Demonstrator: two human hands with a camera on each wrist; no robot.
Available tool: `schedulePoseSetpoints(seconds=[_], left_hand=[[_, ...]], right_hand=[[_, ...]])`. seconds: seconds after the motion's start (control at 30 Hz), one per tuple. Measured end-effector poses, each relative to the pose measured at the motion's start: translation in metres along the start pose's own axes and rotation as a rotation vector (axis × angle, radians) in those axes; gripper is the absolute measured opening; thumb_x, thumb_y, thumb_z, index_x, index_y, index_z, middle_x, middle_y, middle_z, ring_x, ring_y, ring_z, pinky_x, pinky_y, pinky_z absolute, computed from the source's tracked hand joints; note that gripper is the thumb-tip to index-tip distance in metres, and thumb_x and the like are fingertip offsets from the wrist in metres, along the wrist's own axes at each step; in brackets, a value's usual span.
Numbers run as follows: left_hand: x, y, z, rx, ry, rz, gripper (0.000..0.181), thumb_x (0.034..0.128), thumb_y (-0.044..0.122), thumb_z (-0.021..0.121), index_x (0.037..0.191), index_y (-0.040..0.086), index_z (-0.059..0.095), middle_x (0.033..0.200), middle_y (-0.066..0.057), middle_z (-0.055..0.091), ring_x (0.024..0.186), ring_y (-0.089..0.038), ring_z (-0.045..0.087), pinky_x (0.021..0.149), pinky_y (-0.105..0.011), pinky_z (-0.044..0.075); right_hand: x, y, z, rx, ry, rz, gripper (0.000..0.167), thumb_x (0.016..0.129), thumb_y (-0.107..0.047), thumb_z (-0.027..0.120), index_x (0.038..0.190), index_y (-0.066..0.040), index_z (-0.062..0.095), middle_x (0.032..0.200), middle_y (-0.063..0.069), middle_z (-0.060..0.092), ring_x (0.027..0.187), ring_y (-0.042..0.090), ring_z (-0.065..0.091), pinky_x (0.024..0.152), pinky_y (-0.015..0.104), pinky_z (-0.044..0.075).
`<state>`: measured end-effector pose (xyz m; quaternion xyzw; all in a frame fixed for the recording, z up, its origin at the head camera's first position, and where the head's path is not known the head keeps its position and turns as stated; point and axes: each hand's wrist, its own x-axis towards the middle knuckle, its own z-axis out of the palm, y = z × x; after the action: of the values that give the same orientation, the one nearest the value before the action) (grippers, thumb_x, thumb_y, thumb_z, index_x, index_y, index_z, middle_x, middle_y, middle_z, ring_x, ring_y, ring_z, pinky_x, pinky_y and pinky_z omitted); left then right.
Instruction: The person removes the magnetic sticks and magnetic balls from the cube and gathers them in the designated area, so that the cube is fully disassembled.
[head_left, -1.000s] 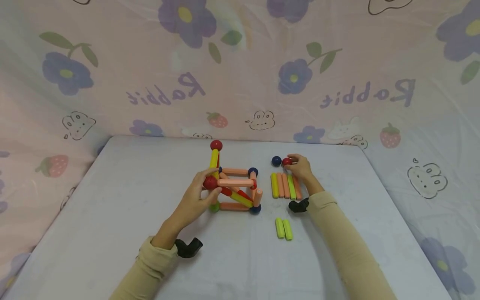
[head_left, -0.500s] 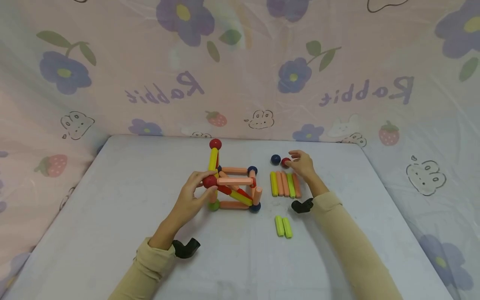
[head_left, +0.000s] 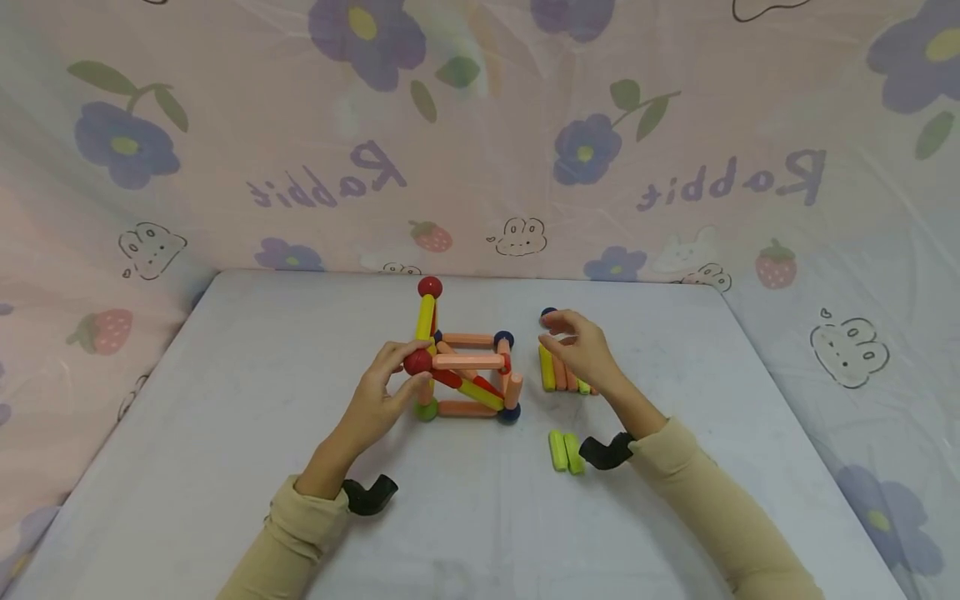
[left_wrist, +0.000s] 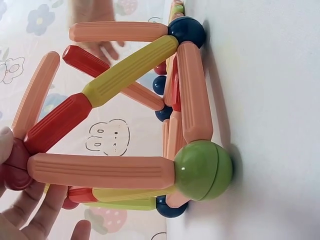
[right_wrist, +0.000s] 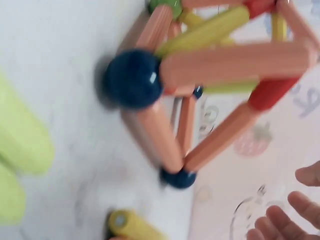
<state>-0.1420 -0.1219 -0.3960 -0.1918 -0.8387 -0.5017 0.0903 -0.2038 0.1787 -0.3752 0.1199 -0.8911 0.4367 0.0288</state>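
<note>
Above one green ball point(left_wrist: 202, 171): left hand point(head_left: 376, 407) pinching one red ball point(head_left: 417, 362).

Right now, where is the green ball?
Head view: the green ball rests on the table, slightly left of centre, below the red ball the left hand holds.

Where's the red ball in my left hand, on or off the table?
Off: an upright orange stick separates the red ball from the green ball below.

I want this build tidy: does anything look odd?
Yes: the near-right peach stick rising from a navy ball looks unfinished: its top is bare, while the left hand holds a red ball atop the near-left stick.
</note>
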Motion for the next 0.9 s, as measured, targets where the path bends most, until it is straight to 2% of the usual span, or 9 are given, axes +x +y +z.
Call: schedulePoseSetpoints(seconds=[0.07,0.27,0.4,0.53,0.7,0.9], left_hand=[[0.000,0.000,0.000,0.002,-0.002,-0.007,0.045,0.0906,0.012,0.065,0.134,0.013,0.054,0.113,-0.007,0.055,0.112,-0.022,0.055,0.099,-0.034,0.048],[0.000,0.000,0.000,0.015,0.001,0.014,0.047,0.0903,0.010,0.065,0.135,0.010,0.053,0.112,-0.009,0.057,0.108,-0.018,0.055,0.097,-0.030,0.048],[0.000,-0.001,0.000,0.006,-0.004,0.009,0.047,0.0908,0.011,0.065,0.136,0.009,0.052,0.112,-0.009,0.058,0.107,-0.013,0.054,0.096,-0.034,0.049],[0.000,-0.001,-0.002,-0.008,-0.008,0.005,0.049,0.0908,0.011,0.065,0.138,0.009,0.051,0.113,-0.009,0.058,0.106,-0.010,0.052,0.095,-0.042,0.049],[0.000,-0.002,-0.003,-0.026,0.000,0.021,0.051,0.0896,0.008,0.066,0.138,0.009,0.051,0.112,-0.011,0.058,0.106,-0.013,0.054,0.097,-0.050,0.049],[0.000,-0.004,-0.001,-0.036,0.008,0.038,0.052,0.0893,0.006,0.065,0.139,0.008,0.051,0.110,-0.011,0.059,0.108,-0.023,0.058,0.096,-0.049,0.050]], right_hand=[[-0.005,-0.011,0.004,0.002,-0.011,-0.062,0.030,0.092,-0.008,0.063,0.119,0.003,0.059,0.116,0.024,0.064,0.105,0.034,0.062,0.091,0.048,0.053],[-0.016,-0.039,0.019,-0.014,-0.056,-0.239,0.029,0.091,-0.011,0.065,0.116,0.003,0.061,0.110,0.019,0.068,0.102,0.030,0.063,0.089,0.046,0.055],[-0.019,-0.052,0.031,-0.077,-0.062,-0.379,0.030,0.089,-0.013,0.068,0.115,0.001,0.063,0.111,0.016,0.069,0.100,0.027,0.063,0.089,0.043,0.054],[-0.019,-0.065,0.043,-0.132,-0.062,-0.506,0.034,0.086,-0.012,0.071,0.118,-0.003,0.062,0.114,0.013,0.068,0.101,0.023,0.061,0.083,0.037,0.057],[-0.018,-0.077,0.054,-0.230,-0.086,-0.546,0.041,0.086,-0.015,0.072,0.125,-0.009,0.062,0.116,0.008,0.069,0.107,0.023,0.064,0.086,0.034,0.058],[-0.018,-0.082,0.062,-0.347,-0.112,-0.551,0.039,0.086,-0.014,0.071,0.123,-0.007,0.063,0.124,0.011,0.068,0.103,0.024,0.070,0.083,0.032,0.059]])
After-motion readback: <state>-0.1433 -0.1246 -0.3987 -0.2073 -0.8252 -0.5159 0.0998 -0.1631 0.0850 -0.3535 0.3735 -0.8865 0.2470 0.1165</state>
